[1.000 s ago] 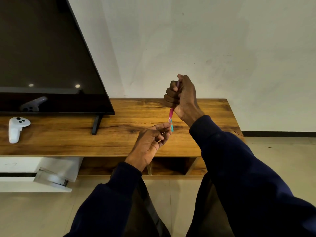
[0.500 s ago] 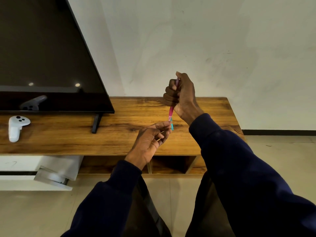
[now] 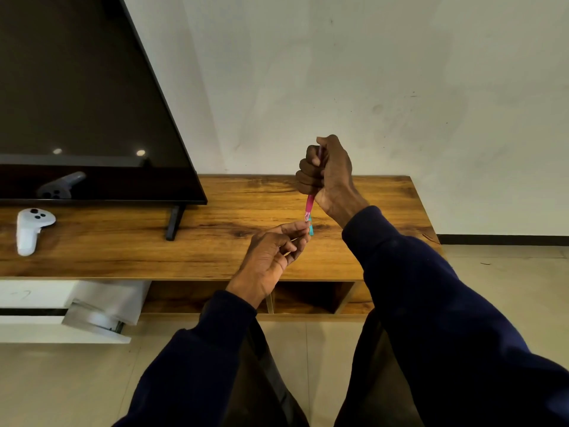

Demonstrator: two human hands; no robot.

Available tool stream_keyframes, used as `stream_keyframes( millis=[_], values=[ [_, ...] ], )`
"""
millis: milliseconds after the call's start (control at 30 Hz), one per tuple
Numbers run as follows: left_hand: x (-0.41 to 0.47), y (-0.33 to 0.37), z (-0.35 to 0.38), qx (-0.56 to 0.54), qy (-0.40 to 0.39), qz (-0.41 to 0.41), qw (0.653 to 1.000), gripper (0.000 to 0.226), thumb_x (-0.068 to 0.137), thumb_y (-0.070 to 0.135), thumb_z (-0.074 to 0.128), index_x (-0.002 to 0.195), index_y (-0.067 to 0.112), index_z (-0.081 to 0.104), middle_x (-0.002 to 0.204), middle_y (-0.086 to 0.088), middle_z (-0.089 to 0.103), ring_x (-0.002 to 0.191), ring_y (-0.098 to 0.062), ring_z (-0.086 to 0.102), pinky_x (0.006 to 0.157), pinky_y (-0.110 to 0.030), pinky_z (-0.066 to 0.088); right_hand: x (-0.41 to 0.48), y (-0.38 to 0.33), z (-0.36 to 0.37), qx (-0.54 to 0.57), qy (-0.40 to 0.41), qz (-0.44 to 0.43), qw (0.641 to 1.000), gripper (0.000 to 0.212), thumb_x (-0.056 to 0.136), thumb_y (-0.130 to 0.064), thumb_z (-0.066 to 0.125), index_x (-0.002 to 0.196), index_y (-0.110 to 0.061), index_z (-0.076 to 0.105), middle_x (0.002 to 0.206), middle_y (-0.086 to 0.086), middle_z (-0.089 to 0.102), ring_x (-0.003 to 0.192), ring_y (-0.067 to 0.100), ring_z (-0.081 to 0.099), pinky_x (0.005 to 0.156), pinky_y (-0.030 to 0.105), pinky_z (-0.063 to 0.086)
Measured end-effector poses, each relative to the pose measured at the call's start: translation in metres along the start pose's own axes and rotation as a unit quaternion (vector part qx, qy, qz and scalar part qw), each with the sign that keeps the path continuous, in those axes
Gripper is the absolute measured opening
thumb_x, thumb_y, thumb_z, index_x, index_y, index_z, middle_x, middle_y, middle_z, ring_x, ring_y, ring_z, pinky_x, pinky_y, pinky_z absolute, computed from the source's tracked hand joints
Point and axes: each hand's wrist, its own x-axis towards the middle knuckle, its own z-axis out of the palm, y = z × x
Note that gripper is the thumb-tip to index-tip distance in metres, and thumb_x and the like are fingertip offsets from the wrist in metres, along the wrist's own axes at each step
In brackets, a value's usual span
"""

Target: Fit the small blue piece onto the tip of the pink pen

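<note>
Right hand (image 3: 328, 174) fisted round pink pen (image 3: 309, 204), long axis near upright, lower end pointing down. Left hand (image 3: 274, 254) pinching teal tip (image 3: 312, 227) between thumb and fingertips. Held above wooden TV stand (image 3: 215, 248). Television (image 3: 77, 103) and white controller (image 3: 30, 229) at left; pale wall (image 3: 369, 72) behind, tiled floor (image 3: 508, 288) below.

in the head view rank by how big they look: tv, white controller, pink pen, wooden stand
1. tv, cut off by the frame
2. wooden stand; close to the tv in area, so this order is unsure
3. white controller
4. pink pen, mostly hidden in the right hand
</note>
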Motion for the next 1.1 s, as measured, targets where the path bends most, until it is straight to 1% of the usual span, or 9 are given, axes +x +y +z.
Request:
stream_keyframes(
  millis=[133,267,433,533,600,800,867,1000,1100],
  values=[
    [0.003,-0.001,-0.003,0.001,0.002,-0.002,1.0,0.051,0.076,-0.024,0.042,0.094,0.002,0.083,0.098,-0.014,0.08,0.086,-0.018,0.075,0.08,-0.023,0.061,0.001,0.003,-0.005,-0.004,-0.008,0.001,1.0,0.052,0.104,-0.037,0.038,0.056,-0.017,0.038,0.046,-0.007,0.023,0.04,0.01,0.015,0.045,0.024,0.011],
    [0.005,-0.003,-0.008,0.009,0.014,0.004,1.0,0.052,0.077,-0.023,0.041,0.092,0.003,0.084,0.098,-0.014,0.081,0.089,-0.019,0.074,0.081,-0.024,0.061,0.003,0.007,-0.011,-0.019,-0.026,0.03,0.999,0.053,0.104,-0.047,0.04,0.066,-0.013,0.053,0.051,-0.005,0.029,0.046,0.011,0.02,0.05,0.027,0.015],
    [0.006,0.003,-0.007,0.004,0.025,0.024,0.999,0.036,0.087,-0.017,0.052,0.111,-0.004,0.075,0.1,-0.016,0.079,0.092,-0.021,0.072,0.091,-0.029,0.057,0.008,0.017,-0.019,-0.059,-0.03,0.043,0.997,0.041,0.108,-0.029,0.037,0.1,-0.001,0.066,0.068,0.003,0.048,0.058,0.013,0.043,0.055,0.029,0.038],
    [0.011,0.009,-0.002,-0.001,0.035,0.03,0.999,0.027,0.091,-0.008,0.061,0.116,-0.007,0.072,0.105,-0.019,0.077,0.093,-0.023,0.071,0.085,-0.027,0.057,0.012,0.023,-0.024,-0.08,-0.026,0.048,0.995,0.042,0.11,-0.028,0.04,0.116,0.004,0.068,0.078,0.006,0.058,0.067,0.015,0.055,0.064,0.03,0.05],
    [0.016,0.011,-0.001,-0.005,0.043,0.03,0.999,0.021,0.094,-0.007,0.06,0.11,-0.005,0.073,0.097,-0.017,0.078,0.087,-0.022,0.072,0.079,-0.026,0.058,0.014,0.026,-0.03,-0.091,-0.036,0.037,0.995,0.041,0.109,-0.027,0.047,0.121,0.006,0.067,0.084,0.009,0.063,0.073,0.018,0.062,0.069,0.031,0.055],
    [0.039,0.012,-0.005,0.027,0.047,0.035,0.998,0.018,0.089,0.003,0.074,0.078,0.013,0.084,0.088,-0.009,0.082,0.08,-0.015,0.078,0.078,-0.029,0.059,0.023,0.04,-0.046,-0.139,-0.056,-0.004,0.989,0.031,0.104,-0.029,0.058,0.113,-0.005,0.075,0.107,0.012,0.079,0.101,0.025,0.075,0.085,0.034,0.062],
    [0.047,0.009,-0.008,0.042,0.051,0.037,0.997,0.005,0.085,0.009,0.081,0.088,0.013,0.082,0.092,-0.008,0.082,0.089,-0.017,0.077,0.079,-0.03,0.058,0.024,0.047,-0.049,-0.154,-0.06,-0.016,0.986,0.025,0.102,-0.029,0.061,0.109,-0.011,0.078,0.108,0.011,0.079,0.104,0.024,0.075,0.083,0.031,0.061],
    [0.059,0.0,-0.018,0.107,0.033,0.061,0.992,0.028,0.072,0.021,0.088,0.1,0.017,0.081,0.1,-0.005,0.082,0.092,-0.015,0.076,0.079,-0.029,0.059,0.03,0.064,-0.056,-0.195,-0.04,-0.014,0.98,0.024,0.1,-0.03,0.064,0.109,-0.013,0.078,0.108,0.006,0.079,0.1,0.018,0.074,0.081,0.032,0.062],
    [0.071,-0.004,-0.027,0.161,0.061,0.073,0.982,0.028,0.074,0.021,0.087,0.101,0.017,0.081,0.099,-0.004,0.082,0.093,-0.017,0.076,0.081,-0.031,0.06,0.035,0.074,-0.065,-0.226,-0.009,-0.009,0.974,0.022,0.098,-0.033,0.066,0.104,-0.015,0.078,0.107,0.006,0.079,0.105,0.022,0.072,0.083,0.039,0.062]
  ],
)
